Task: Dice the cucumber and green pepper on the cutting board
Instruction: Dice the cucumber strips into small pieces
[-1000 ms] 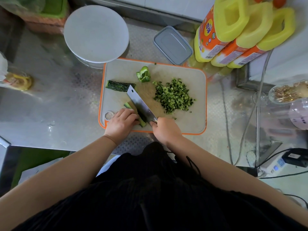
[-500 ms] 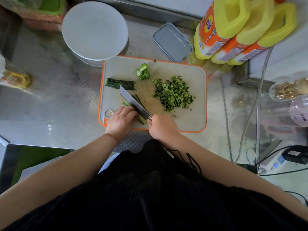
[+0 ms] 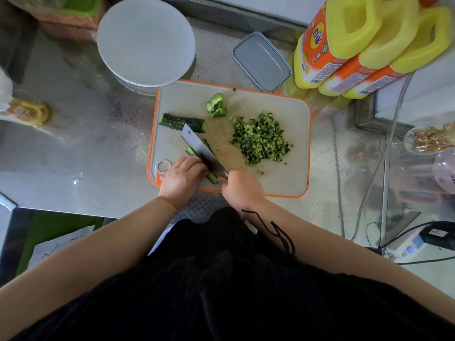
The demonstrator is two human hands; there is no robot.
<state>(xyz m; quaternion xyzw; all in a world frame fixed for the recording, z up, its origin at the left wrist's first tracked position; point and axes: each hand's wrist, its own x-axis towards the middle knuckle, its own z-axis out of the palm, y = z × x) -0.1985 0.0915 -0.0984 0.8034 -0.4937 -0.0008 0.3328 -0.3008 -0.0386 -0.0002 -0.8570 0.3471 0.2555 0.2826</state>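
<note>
A grey cutting board (image 3: 283,178) with an orange rim lies on the steel counter. My right hand (image 3: 240,188) grips the handle of a cleaver (image 3: 200,148) whose blade lies lengthwise on cucumber strips (image 3: 213,178) at the board's near left. My left hand (image 3: 182,177) holds those strips down with curled fingers. A dark cucumber piece (image 3: 182,122) lies at the board's far left, a green pepper piece (image 3: 216,105) behind it. A heap of diced cucumber (image 3: 259,139) sits mid-board.
A white round lid on a bowl (image 3: 145,40) stands behind the board at left. A grey lidded box (image 3: 262,61) and three yellow-orange bottles (image 3: 364,45) stand at the back right. Cables and a power strip (image 3: 408,247) lie right. A jar (image 3: 29,112) lies far left.
The cleaver has shifted left along the cucumber strips and come down on them. My left hand has stayed on the strips. The view has drifted slightly.
</note>
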